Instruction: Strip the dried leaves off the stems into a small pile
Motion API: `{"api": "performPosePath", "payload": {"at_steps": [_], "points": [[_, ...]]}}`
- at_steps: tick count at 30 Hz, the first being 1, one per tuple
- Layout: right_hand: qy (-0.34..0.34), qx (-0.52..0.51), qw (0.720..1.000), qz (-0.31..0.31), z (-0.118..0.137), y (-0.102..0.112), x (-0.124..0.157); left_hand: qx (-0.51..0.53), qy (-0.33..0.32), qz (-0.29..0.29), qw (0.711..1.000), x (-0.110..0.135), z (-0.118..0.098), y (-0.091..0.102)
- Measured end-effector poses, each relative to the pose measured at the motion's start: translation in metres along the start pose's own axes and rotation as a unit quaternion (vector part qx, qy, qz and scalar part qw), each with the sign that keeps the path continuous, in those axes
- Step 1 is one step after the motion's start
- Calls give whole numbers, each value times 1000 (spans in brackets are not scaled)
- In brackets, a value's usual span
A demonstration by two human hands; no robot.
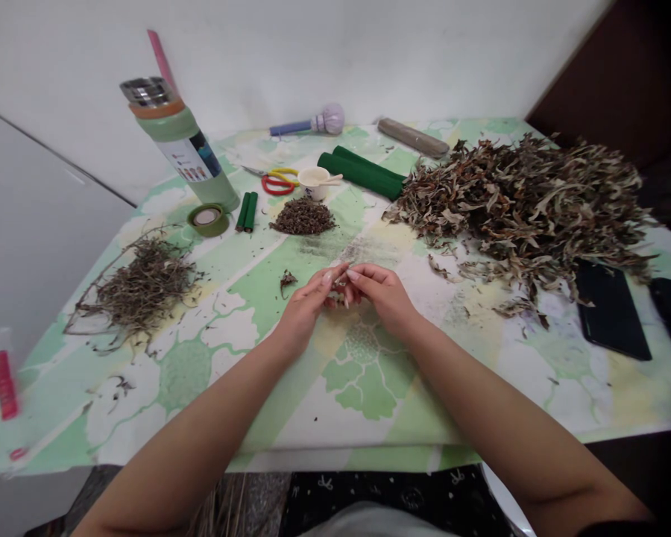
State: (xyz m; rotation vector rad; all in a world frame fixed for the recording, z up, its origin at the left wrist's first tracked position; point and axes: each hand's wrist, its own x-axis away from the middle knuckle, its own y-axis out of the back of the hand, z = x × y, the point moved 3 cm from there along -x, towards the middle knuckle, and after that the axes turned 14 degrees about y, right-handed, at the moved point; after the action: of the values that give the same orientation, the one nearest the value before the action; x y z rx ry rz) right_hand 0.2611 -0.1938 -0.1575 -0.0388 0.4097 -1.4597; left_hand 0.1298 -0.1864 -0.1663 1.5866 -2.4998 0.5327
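Above the middle of the table my left hand (312,296) and my right hand (381,292) meet at the fingertips. Both are closed in a pinch on a small bit of dried leaf (344,277), mostly hidden by the fingers. A dark curled leaf scrap (287,281) lies just left of my left hand. Beyond my hands sits a small mound of crumbled brown leaf (303,216). The large heap of dried leaves (528,205) spreads to the right. At the left is a tangled pile of thin dry stems (145,287).
A green bottle (187,149), tape roll (208,220), two short green rolls (247,212), scissors (279,180), white cup (313,183) and long green rolls (363,171) stand or lie behind. Two dark phones (615,313) rest at right. A red-pink tube (5,384) is at far left.
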Motion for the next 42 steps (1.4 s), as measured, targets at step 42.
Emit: {"api": "performPosePath", "payload": {"at_steps": [42], "points": [[18, 9, 1000, -23, 1, 10, -2, -351, -185, -180, 900, -10, -17, 24]]}}
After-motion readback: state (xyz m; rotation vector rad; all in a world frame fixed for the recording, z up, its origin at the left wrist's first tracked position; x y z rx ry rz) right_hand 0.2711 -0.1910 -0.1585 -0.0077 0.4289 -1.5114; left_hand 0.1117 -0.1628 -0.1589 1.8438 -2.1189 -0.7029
